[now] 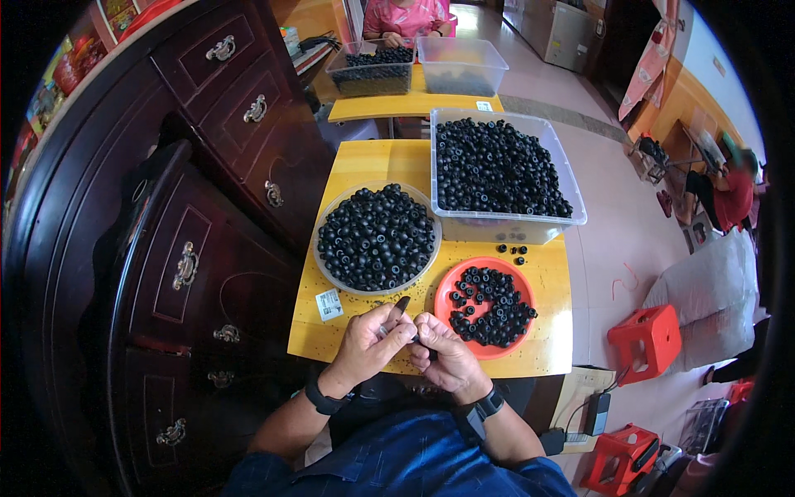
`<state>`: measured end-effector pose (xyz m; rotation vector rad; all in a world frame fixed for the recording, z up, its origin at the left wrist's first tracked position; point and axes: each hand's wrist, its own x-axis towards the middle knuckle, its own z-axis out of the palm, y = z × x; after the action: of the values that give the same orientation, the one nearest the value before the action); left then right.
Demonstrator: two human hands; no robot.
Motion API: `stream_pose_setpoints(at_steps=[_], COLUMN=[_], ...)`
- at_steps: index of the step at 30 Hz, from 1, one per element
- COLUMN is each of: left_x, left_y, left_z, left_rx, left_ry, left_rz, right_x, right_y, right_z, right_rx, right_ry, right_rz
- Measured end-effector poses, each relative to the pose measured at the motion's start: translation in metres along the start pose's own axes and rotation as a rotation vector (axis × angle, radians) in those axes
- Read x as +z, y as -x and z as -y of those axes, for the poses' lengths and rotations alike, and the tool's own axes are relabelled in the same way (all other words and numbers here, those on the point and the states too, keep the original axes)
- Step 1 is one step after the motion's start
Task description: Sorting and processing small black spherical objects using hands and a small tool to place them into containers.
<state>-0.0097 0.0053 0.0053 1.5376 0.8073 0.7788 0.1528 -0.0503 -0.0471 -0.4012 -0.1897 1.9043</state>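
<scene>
Close together above the table's near edge, both my hands are closed. My left hand [370, 341] grips a small knife-like tool [402, 304], its dark pointed end sticking up past the fingers. Pinched in my right hand [450, 356] is a small black piece, mostly hidden by the fingers. Just right of that hand, an orange-red plate [444, 291] carries a loose layer of small black ring-like caps [497, 311]. Beyond my left hand stands a round clear tub [317, 261], heaped with the same black caps [377, 236].
A large clear bin [505, 228] full of black caps stands behind the plate, with several loose caps [519, 250] beside it. Dark wooden drawers [186, 265] flank the table's left. Across sits a person in pink [406, 18] behind two clear bins [460, 79]. Red stools [646, 344] stand right.
</scene>
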Motion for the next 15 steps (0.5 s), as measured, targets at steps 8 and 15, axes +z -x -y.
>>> stream_pose_setpoints(at_steps=[8, 15], left_x=[-0.013, -0.017], left_y=[0.015, 0.025], left_z=[0.010, 0.012], left_rx=[-0.006, -0.025], left_ry=[-0.013, -0.031], left_rz=[-0.211, -0.198], right_x=[0.020, 0.026], right_y=[-0.025, -0.083], right_z=[0.038, 0.065], right_rx=[-0.233, -0.652], right_ry=[0.463, 1.229], right_rz=[-0.169, -0.247])
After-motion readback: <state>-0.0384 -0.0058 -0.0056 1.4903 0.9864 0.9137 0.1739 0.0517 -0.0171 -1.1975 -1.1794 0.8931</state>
